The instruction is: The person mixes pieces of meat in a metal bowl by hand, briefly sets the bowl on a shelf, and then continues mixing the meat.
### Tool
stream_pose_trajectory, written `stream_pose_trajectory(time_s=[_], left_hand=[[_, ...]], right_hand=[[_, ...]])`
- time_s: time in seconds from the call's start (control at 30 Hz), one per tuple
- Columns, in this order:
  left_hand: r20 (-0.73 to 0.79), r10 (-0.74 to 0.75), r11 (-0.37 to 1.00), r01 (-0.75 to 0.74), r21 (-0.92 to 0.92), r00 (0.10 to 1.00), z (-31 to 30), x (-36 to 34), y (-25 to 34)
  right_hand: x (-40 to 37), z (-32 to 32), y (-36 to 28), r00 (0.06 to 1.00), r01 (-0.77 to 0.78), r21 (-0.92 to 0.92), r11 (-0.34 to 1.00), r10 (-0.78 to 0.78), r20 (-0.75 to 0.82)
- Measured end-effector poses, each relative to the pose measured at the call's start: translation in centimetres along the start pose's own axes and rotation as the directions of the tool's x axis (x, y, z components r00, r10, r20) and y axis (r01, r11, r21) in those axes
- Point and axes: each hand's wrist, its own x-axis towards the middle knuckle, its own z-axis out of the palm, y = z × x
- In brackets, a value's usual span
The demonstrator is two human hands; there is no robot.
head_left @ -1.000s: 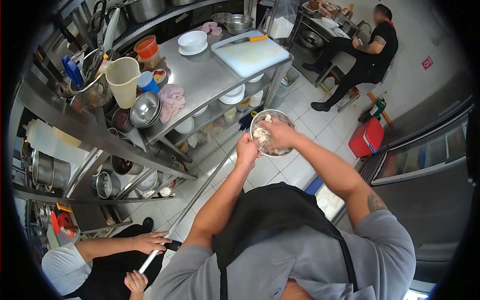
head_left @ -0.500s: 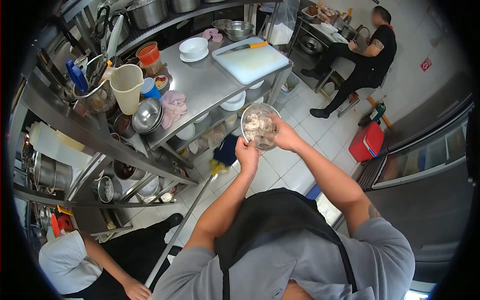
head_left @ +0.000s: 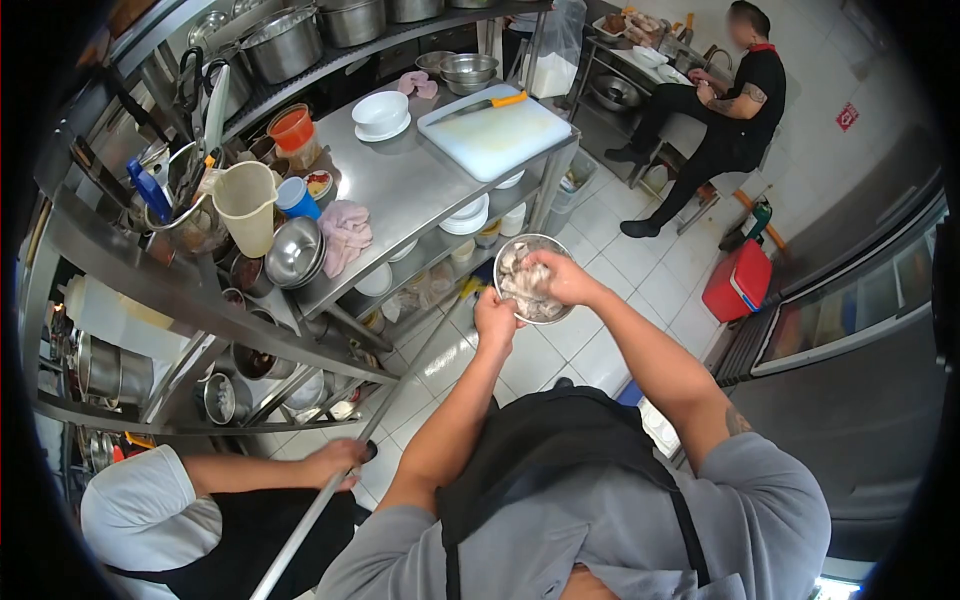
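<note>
Round stainless-steel bowl (head_left: 530, 238) of pale raw meat pieces (head_left: 520, 283) hangs in the air over the white tiled floor (head_left: 640, 275), just off the corner of the steel worktable (head_left: 400, 185). The left hand (head_left: 495, 320) is clamped on the bowl's near rim, with its fingers curled around the edge. The right hand (head_left: 562, 278) lies inside the bowl, bent over the meat. Whether it actually grips a piece cannot be told. Low at the left, a co-worker's hand (head_left: 335, 462) holds a long metal pole (head_left: 300, 530).

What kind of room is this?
Most likely a restaurant kitchen: a long stainless steel worktable, a white plastic cutting board on it, big metal pots on the shelf, and the left hand holding a round metal bowl of pale meat.
</note>
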Motion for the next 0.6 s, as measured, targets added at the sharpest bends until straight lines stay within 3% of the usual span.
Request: stream_pose_trajectory(time_s=[0.07, 0.2, 0.23, 0.33, 0.37, 0.47, 0.5, 0.6], left_hand=[[0.049, -0.007, 1.0, 0.008, -0.028, 0.999, -0.2, 0.0, 0.1], [0.098, 0.007, 1.0, -0.007, -0.004, 0.995, 1.6, 0.7, -0.5], [0.098, 0.013, 1.0, -0.013, 0.001, 0.995, 2.2, 0.6, -0.4], [0.115, 0.017, 1.0, -0.017, 0.007, 0.993, 4.0, 0.6, -0.2], [0.11, 0.024, 1.0, -0.025, 0.015, 0.994, 4.4, 1.1, -0.7], [0.072, 0.003, 1.0, -0.005, 0.029, 0.997, 6.0, 3.3, -2.7], [0.041, -0.019, 1.0, 0.019, 0.017, 0.999, 6.7, 4.1, -2.6], [0.005, -0.065, 0.997, 0.065, -0.036, 0.998, 8.5, 5.6, -2.3]], right_hand=[[-1.6, -1.5, -2.2, 0.991, 0.093, -0.228, 0.969, -0.068, 0.117], [-1.6, -1.5, -4.1, 0.993, -0.036, -0.513, 0.858, 0.088, 0.078], [-1.5, -1.5, -3.9, 0.995, -0.078, -0.532, 0.843, 0.098, 0.009], [0.0, -3.2, -2.8, 0.976, -0.177, -0.598, 0.782, 0.217, -0.004], [0.5, -4.0, -1.9, 0.986, -0.145, -0.637, 0.757, 0.163, -0.031], [1.6, -7.1, 1.8, 0.994, -0.099, -0.616, 0.782, 0.113, -0.016], [2.2, -8.8, 2.9, 0.987, -0.014, -0.521, 0.853, 0.097, 0.131], [1.2, -10.3, 5.5, 0.96, 0.236, -0.291, 0.927, -0.176, 0.218]])
